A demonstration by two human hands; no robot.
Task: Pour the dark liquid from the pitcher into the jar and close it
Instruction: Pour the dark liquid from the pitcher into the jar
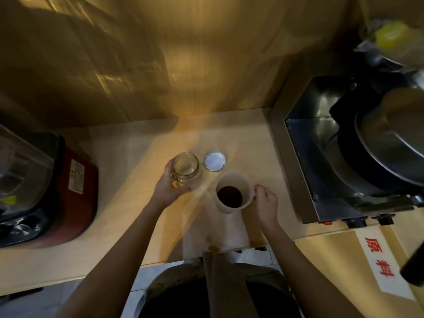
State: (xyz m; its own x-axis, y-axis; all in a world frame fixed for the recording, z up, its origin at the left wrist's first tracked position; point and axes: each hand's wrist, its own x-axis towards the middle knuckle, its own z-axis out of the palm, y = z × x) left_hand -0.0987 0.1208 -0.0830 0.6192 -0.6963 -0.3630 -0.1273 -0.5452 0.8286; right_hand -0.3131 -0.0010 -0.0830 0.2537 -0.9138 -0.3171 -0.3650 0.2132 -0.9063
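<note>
An empty clear glass jar [185,169] stands open on the wooden counter [128,203], and my left hand [167,185] is wrapped around its lower side. Just right of the jar lies its round lid [214,161], white inside, flat on the counter. In front of the lid stands a pale plastic pitcher [232,192] with dark liquid [230,196] low inside it. My right hand [266,203] grips the pitcher's handle on its right side. The pitcher stands upright on the counter.
A red blender base with a clear jug [46,184] fills the left of the counter. A steel appliance [332,157] holding a large metal pot [394,138] stands at the right. A white label with red characters [380,258] lies at the front right. A wall panel rises behind.
</note>
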